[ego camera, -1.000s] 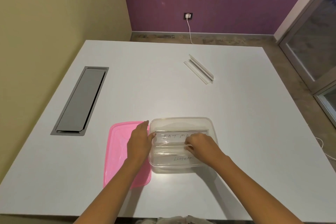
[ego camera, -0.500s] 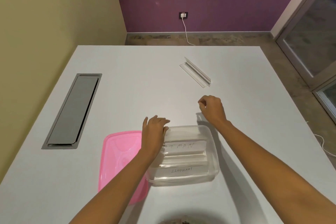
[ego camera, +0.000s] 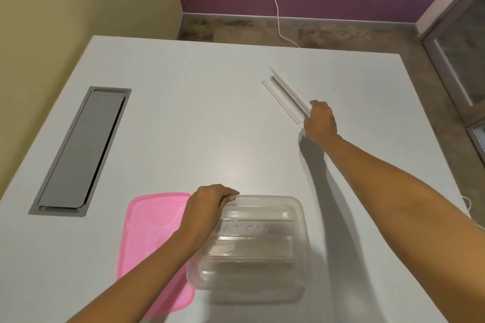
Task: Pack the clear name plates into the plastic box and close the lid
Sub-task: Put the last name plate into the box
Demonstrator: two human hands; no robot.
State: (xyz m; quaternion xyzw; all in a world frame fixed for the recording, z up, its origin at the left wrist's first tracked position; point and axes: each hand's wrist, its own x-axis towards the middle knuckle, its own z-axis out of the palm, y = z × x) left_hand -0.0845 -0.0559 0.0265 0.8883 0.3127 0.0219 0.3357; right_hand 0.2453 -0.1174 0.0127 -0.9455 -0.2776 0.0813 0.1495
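Observation:
A clear plastic box sits near the table's front edge with clear name plates lying inside, one with handwritten letters. My left hand grips the box's far left rim. The pink lid lies flat on the table, left of the box and partly under my left forearm. One more clear name plate lies at an angle on the far right of the table. My right hand is at its near end, fingers curled on that end.
A grey cable hatch is set into the white table on the left. Beyond the far edge is the floor, with a white cable running down from a wall socket. A glass door stands at the right.
My right hand left the box and reached forward and right to the loose name plate. My left hand shifted along the box's left side to the far rim.

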